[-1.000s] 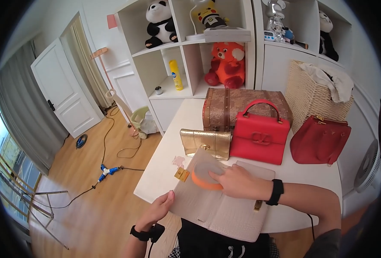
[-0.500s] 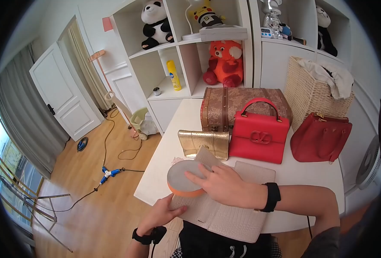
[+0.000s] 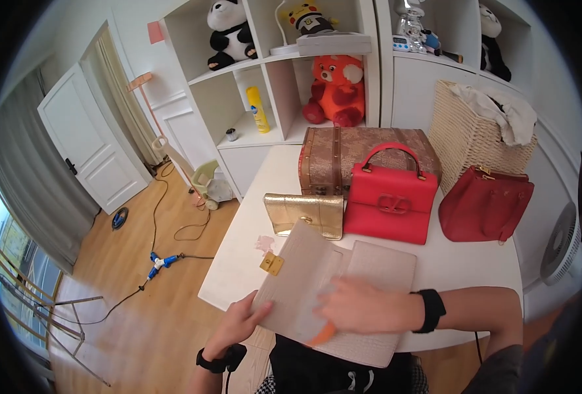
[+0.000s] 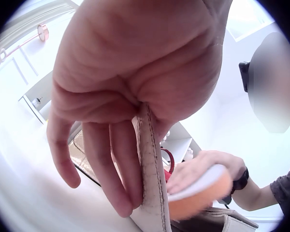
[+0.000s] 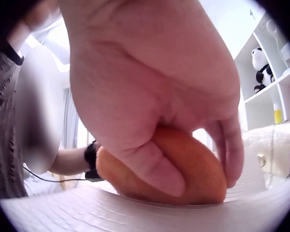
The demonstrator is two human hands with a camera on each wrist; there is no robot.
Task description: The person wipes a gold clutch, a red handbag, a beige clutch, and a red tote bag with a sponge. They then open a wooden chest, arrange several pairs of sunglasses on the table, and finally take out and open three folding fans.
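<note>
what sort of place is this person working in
Probably a room in a home: there's a red plush toy on a white shelf, a woven basket with cloth over it, and a grey curtain.

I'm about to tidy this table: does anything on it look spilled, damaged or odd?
One thing: an irregular pinkish patch on the white tabletop, near the gold clasp of the pale bag. It breaks up the plain white; whether stain or damage, I can't tell.

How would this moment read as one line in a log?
left hand: grips edge of pale bag | right hand: holds orange sponge against bag | nearby: gold purse, brown trunk
</note>
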